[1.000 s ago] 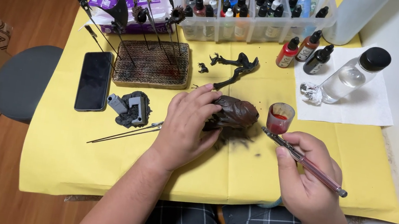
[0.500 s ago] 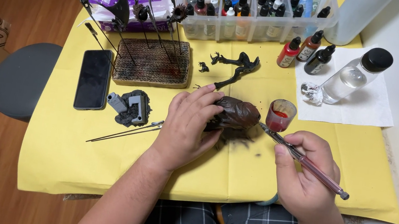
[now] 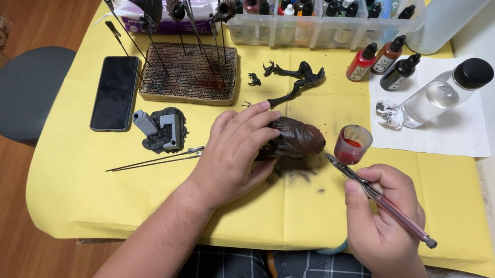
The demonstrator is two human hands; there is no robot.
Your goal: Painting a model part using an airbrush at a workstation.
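Little has shifted since the earlier pictures: the airbrush (image 3: 377, 196) nozzle has crept a touch closer to the dark brown model part (image 3: 295, 141), while both hands sit almost where they were.

The left hand (image 3: 235, 153) lies over the near-left side of the brown part, fingers curled around it and holding it down on the yellow paper sheet (image 3: 87, 186); the thumb side is hidden beneath the palm. The part pokes out past those fingertips toward the right, its long axis running roughly left to right, with the rounded end pointing at the other hand.

The right hand (image 3: 380, 223) grips the airbrush like a pen, fingers closed narrowly around the slim pink-and-metal barrel. The barrel slants from the lower right up to the upper left, so the tip lies just beyond the right fingertips and just beside the exposed end of the part, apart from it as far as can be judged. The small cup of red paint (image 3: 352, 144) rides on the airbrush just above the tip.

A black phone (image 3: 116, 93) and thin wire rods (image 3: 154, 161) lie well to the left of the left hand.
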